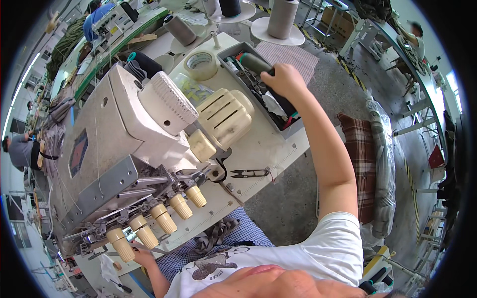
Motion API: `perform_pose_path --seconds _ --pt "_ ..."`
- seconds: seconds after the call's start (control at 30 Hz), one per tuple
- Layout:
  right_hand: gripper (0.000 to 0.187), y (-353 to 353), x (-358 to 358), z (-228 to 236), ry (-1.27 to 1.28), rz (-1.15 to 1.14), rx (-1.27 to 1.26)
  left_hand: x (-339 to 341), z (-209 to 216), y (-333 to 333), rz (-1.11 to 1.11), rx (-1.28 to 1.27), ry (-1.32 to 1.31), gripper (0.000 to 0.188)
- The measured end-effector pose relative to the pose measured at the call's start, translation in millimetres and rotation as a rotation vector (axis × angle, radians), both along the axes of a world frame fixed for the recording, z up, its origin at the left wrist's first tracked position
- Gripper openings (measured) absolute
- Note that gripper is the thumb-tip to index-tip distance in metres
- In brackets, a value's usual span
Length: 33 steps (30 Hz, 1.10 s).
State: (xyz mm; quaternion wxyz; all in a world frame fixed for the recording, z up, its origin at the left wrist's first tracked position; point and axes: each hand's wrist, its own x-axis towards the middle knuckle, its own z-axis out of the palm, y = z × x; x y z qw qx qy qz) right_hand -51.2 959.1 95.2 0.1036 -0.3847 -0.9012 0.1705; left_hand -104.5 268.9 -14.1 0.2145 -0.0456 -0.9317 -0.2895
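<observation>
Two bare hands: the right hand [287, 79] curls at the near end of a dark grey-green cylinder [256, 64] (fingertips hidden, so I cannot tell how firmly it grips); the left hand [143, 257] is low by the machine, and I cannot tell whether it is wide, narrow or holding anything.
Cylinder: at the far end of a long grey open-topped tray [269, 114], slanting over small tools.
In the way: five ribbed cream plastic knobs [163, 218] on the off-white sewing machine [112, 111] partly cover the left hand.
Between machine and tray: a cream slotted motor housing [226, 116].
Worktable: black thread snips [250, 173] lie near the front edge; a roll of clear tape [200, 65] sits beside the tray's far end.
Beyond tray: a tall grey thread cone [283, 20] on a white disc [259, 35].
Right-hand floor side: brown plaid fabric [358, 169] beside a clear-plastic-wrapped bundle [382, 174].
Lap: blue checked cloth [253, 231].
</observation>
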Motion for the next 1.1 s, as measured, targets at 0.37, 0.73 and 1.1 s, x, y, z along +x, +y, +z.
perform_pose_path --seconds 0.37,0.73,1.1 --pt "0.023 29.7 -54.7 -5.1 -0.004 0.142 0.179 -7.3 -24.1 -31.1 -0.114 -0.248 0.188 0.015" --pt "0.024 44.2 -144.9 -25.6 -0.264 0.024 0.220 -15.9 -23.9 -33.1 0.030 0.140 -0.177 0.019" --pt "0.027 51.3 -151.9 -34.6 -0.152 -0.055 0.121 -7.7 -11.7 -10.1 0.061 0.078 0.012 0.006"
